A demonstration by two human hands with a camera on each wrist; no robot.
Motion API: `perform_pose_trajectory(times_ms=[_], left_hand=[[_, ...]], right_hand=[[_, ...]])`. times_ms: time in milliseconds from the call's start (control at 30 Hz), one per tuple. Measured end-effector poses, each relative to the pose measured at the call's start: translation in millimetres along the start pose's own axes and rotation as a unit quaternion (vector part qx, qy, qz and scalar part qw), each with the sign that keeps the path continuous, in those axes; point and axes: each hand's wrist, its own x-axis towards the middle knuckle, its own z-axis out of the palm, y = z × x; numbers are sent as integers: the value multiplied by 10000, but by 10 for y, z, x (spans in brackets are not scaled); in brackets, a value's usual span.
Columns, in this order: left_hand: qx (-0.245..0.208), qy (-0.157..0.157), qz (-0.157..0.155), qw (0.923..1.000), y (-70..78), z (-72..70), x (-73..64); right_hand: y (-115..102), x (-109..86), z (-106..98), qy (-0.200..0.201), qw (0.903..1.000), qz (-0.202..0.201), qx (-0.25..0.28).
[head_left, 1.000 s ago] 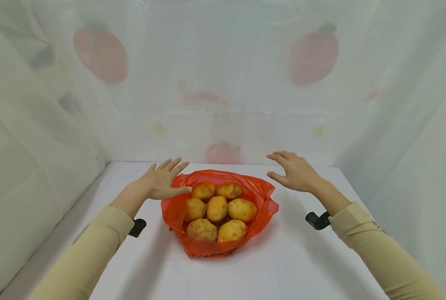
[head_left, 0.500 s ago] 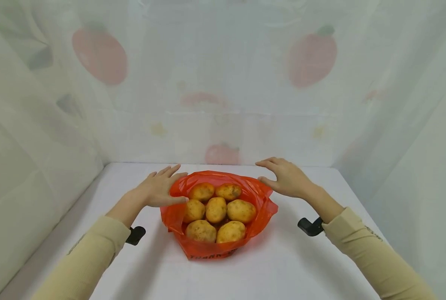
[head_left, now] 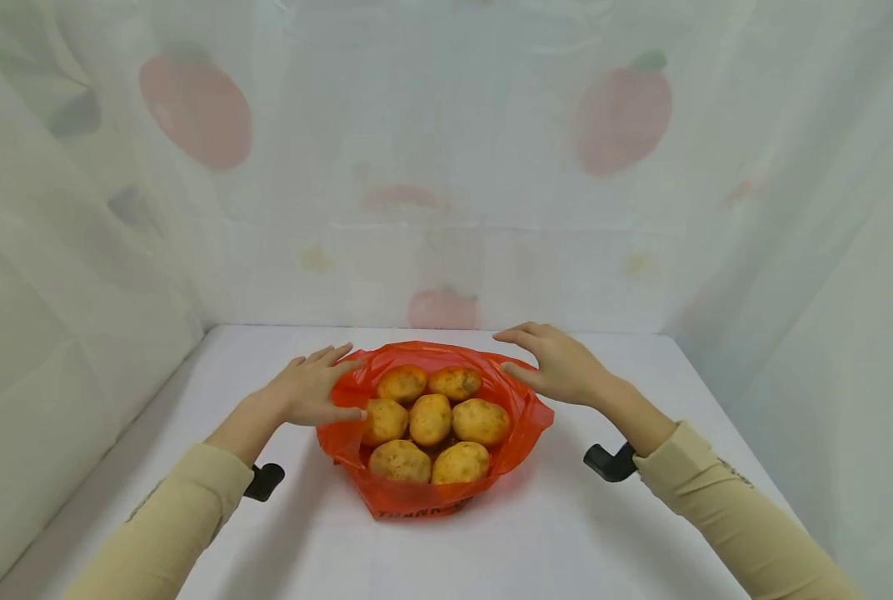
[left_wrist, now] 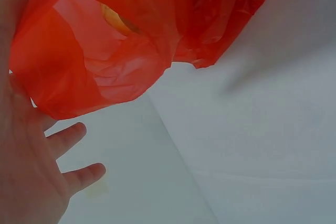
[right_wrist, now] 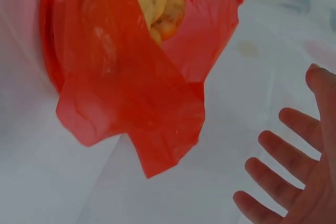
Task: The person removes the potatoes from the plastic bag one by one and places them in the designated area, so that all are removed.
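A red plastic bag (head_left: pixel 416 498) with its mouth spread wide sits on the white table, dark lettering along its near side. Several yellow potatoes (head_left: pixel 431 420) lie inside it. My left hand (head_left: pixel 310 392), fingers spread, is at the bag's left rim, the thumb overlapping the rim in the head view. In the left wrist view the red film (left_wrist: pixel 121 66) overlaps part of that hand. My right hand (head_left: pixel 559 362) hovers by the bag's back right rim with fingers extended. Apart from the bag, its fingers (right_wrist: pixel 286 156) show bare in the right wrist view. Neither hand grips anything.
The white table (head_left: pixel 566 542) carries the bag at its middle. A pale curtain (head_left: pixel 446 167) with faded fruit prints hangs behind and at both sides. Black bands (head_left: pixel 610 462) sit at both wrists, below beige sleeves.
Both hands have come lower and nearer the bag, the right one moving left toward its back right rim. The bag and potatoes look the same.
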Motion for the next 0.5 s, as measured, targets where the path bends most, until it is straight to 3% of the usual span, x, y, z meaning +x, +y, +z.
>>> perform_pose_trajectory(times_ms=[500], left_hand=[[-115,-36,-54,9999,-88,14,-63]], right_hand=[[-211,0,206,-286,9944,-330,965]])
